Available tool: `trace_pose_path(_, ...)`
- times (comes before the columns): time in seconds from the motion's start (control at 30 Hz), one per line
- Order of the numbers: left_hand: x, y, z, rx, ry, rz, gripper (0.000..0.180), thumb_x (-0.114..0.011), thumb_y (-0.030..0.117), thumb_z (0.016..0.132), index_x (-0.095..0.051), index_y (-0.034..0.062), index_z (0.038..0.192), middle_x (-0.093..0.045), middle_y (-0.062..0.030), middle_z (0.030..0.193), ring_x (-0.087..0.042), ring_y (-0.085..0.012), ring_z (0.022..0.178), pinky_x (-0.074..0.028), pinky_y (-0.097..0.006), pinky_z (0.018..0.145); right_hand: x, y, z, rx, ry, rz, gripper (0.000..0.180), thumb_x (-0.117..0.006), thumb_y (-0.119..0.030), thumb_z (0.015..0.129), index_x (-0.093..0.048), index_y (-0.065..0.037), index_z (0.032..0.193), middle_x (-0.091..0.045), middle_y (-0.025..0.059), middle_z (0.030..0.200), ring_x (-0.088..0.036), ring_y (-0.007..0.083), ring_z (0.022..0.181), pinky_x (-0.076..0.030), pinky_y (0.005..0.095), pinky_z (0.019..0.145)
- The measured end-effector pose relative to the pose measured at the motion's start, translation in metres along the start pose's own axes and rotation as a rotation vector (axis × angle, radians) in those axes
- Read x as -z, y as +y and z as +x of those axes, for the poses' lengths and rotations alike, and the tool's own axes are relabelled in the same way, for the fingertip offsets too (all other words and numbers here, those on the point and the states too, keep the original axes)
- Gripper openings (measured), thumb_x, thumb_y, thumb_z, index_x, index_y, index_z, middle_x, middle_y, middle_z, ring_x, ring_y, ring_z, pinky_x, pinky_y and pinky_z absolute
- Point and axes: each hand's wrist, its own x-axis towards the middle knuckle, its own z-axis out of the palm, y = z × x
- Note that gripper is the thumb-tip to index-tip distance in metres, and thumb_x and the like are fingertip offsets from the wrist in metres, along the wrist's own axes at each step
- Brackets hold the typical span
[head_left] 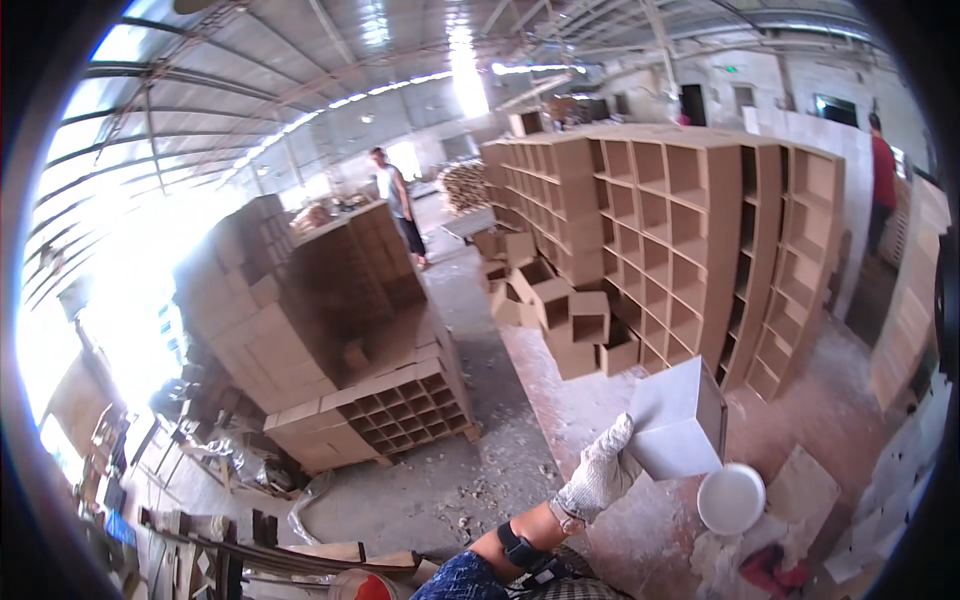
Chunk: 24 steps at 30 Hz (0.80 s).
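Observation:
My left hand (600, 468), in a white knitted glove, grips the near left side of a pale grey-white box (675, 425). Its thumb lies up along the edge, and the fingers are mostly hidden behind the box. The box is held tilted above the floor, with two pale faces toward me and a darker side at the right. A dark watch is on my left wrist. My right hand does not show. Just below the box is a round white tub (731, 499).
Brown cubby shelves (655, 230) stand ahead to the right, with loose open boxes (570, 310) piled before them. Left, stacked cartons surround a compartmented unit (405, 410). Red cloth (772, 572) lies near the tub. One person (393, 200) stands far off; another (882, 175) is at right.

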Motion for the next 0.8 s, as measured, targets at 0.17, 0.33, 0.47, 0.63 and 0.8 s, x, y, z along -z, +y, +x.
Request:
trace_pose_path(0.17,-0.001,0.006,-0.01,-0.042,0.104,0.032,0.046,-0.054,0.025,0.095,-0.044,0.0011,0.132,-0.049,-0.0071,0.133,-0.049,-0.0186,0.121,-0.039,-0.031,0.104,-0.03,0.04,-0.035,0.061,-0.153,-0.044,0.032,-0.048,-0.006,0.088,-0.051,0.002,0.119,-0.059,0.0167,0.112,-0.058,0.0295,0.098,-0.047,0.0377,0.087)
trace_pose_path(0.33,0.009,0.002,-0.014,-0.057,0.19,0.027,0.021,-0.059,0.021,0.092,-0.061,0.0072,0.107,-0.063,0.0021,0.107,-0.056,-0.0076,0.102,-0.046,-0.024,0.091,-0.053,0.069,-0.061,0.141,-0.241,-0.09,0.033,-0.045,-0.01,0.09,-0.049,0.002,0.12,-0.057,0.0164,0.113,-0.057,0.0282,0.099,-0.047,0.036,0.086)
trace_pose_path(0.47,0.031,-0.002,-0.013,-0.105,0.164,0.18,0.044,-0.057,0.028,0.093,-0.049,0.0014,0.127,-0.055,-0.0069,0.126,-0.052,-0.0177,0.115,-0.041,-0.033,0.1,-0.07,0.08,-0.078,0.208,-0.293,-0.131,0.034,-0.042,-0.013,0.091,-0.048,0.002,0.122,-0.056,0.0162,0.113,-0.056,0.0271,0.099,-0.047,0.0346,0.086)
trace_pose_path(0.63,0.016,-0.018,-0.005,-0.027,0.271,0.894,0.037,-0.052,0.024,0.095,-0.051,0.0038,0.126,-0.054,-0.007,0.127,-0.049,-0.0187,0.119,-0.038,-0.032,0.102,-0.077,0.095,-0.126,0.225,-0.372,-0.251,0.036,-0.039,-0.016,0.093,-0.046,0.002,0.123,-0.054,0.016,0.114,-0.054,0.0257,0.099,-0.047,0.0329,0.085)
trace_pose_path(0.8,0.066,-0.018,0.013,-0.288,-0.401,0.892,0.041,-0.035,0.004,0.097,-0.038,0.007,0.138,-0.031,-0.01,0.146,-0.037,-0.0206,0.13,-0.039,-0.036,0.105,-0.04,0.064,-0.11,-0.096,-0.321,0.13,0.034,-0.044,-0.015,0.091,-0.05,-0.001,0.122,-0.059,0.0114,0.104,-0.058,0.0242,0.09,-0.048,0.0323,0.082)
